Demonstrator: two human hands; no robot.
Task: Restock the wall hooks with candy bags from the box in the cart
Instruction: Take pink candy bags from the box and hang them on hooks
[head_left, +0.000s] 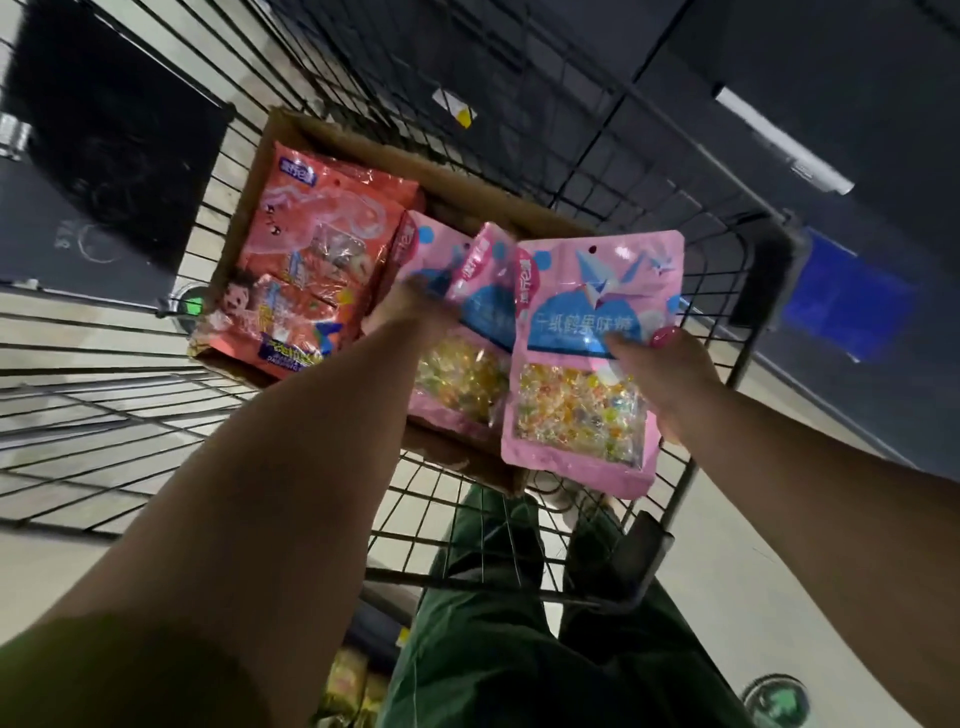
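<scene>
Right hand: the right hand (670, 371) grips a flat pink plastic candy bag (589, 364) by its right edge, thumb with a pink-painted nail pressed on the blue label, the other fingers hidden behind the bag.
Held bag: upright, facing the camera, lifted above the near right corner of the box; blue paper-crane print at the top, clear window of mixed coloured sweets below the thumb, a hang hole at the top edge.
Left hand: the left hand (410, 312) reaches down into the box, to the left of the held bag; it is blurred, and its fingers seem to close on the top of a second pink candy bag (467, 358), though the grasp itself cannot be told for certain.
Other pink bags: stacked directly under and beyond the left hand, leaning towards the right hand's bag.
Red bags: a pile of red-orange plastic candy bags (311, 260) lies left of the left hand, filling the far left part of the box.
Box: an open brown cardboard box (363, 140) holds all the bags except the lifted one.
Cart: a black wire-mesh cart (597, 171) carries the box beneath both hands.
Person: green trousers (493, 649) show through the mesh below the forearms.
</scene>
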